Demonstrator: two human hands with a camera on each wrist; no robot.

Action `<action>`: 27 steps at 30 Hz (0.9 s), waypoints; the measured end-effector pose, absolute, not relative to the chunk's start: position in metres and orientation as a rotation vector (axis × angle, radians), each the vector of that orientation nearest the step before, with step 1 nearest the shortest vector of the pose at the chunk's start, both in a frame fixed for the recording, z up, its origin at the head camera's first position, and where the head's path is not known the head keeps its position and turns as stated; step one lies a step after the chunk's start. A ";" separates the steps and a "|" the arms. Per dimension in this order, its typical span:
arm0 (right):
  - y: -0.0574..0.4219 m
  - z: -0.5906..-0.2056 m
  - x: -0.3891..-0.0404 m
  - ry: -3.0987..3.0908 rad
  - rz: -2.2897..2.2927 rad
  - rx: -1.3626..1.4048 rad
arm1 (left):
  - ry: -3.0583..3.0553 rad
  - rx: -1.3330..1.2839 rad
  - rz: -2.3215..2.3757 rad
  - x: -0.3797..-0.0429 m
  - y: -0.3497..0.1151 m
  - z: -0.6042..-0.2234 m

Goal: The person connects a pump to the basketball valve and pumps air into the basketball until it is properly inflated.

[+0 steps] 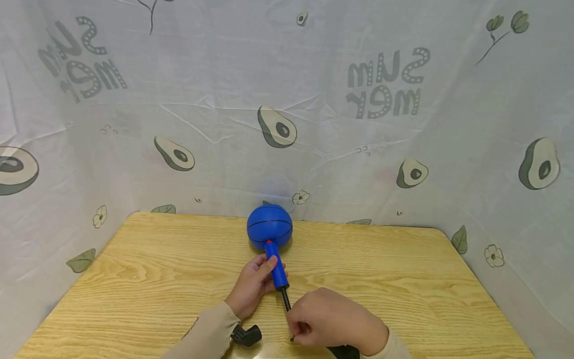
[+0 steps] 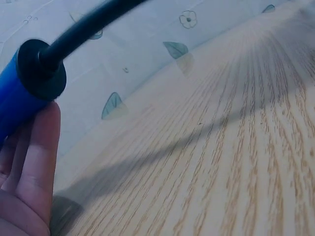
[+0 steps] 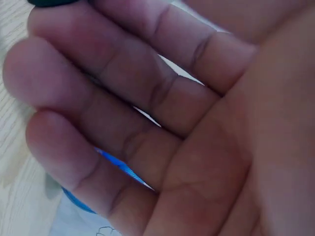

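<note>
While your left grip (image 1: 252, 286) clasps the blue pump (image 1: 279, 275), your right grip (image 1: 322, 318), fingers bent, holds its black rod (image 1: 285, 297); its red tip (image 1: 269, 242) meets the blue ball (image 1: 269, 222) on the surface (image 1: 385, 269).

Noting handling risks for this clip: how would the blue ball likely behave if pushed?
The blue ball would probably roll, being round on a flat tabletop. It is likely light for its size: the pump at its near side suggests a hollow, air-filled body. Its smooth, full outline hints that it may hold its shape when pressed.
</note>
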State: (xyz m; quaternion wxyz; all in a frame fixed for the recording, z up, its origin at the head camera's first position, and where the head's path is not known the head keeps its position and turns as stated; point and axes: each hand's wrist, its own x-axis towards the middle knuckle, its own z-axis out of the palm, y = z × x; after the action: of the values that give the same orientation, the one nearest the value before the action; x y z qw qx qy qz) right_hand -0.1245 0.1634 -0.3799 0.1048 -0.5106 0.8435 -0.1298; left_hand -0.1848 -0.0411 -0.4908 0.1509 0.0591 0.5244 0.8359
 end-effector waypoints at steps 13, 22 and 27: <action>0.163 -0.387 -0.137 2.751 -0.318 -1.313 | 1.528 0.193 2.398 -0.184 -0.038 -0.491; 0.163 -0.386 -0.139 2.867 -0.366 -1.304 | 1.534 0.197 2.362 -0.184 -0.036 -0.492; 0.161 -0.387 -0.139 2.814 -0.346 -1.280 | 1.543 0.220 2.353 -0.184 -0.038 -0.493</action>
State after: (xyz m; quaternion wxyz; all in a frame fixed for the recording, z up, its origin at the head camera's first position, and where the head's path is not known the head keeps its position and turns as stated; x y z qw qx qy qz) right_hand -0.1387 0.1610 -0.3874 0.0156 -0.4115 0.9044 -0.1112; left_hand -0.1839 -0.0379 -0.4934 0.1588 0.0771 0.5396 0.8232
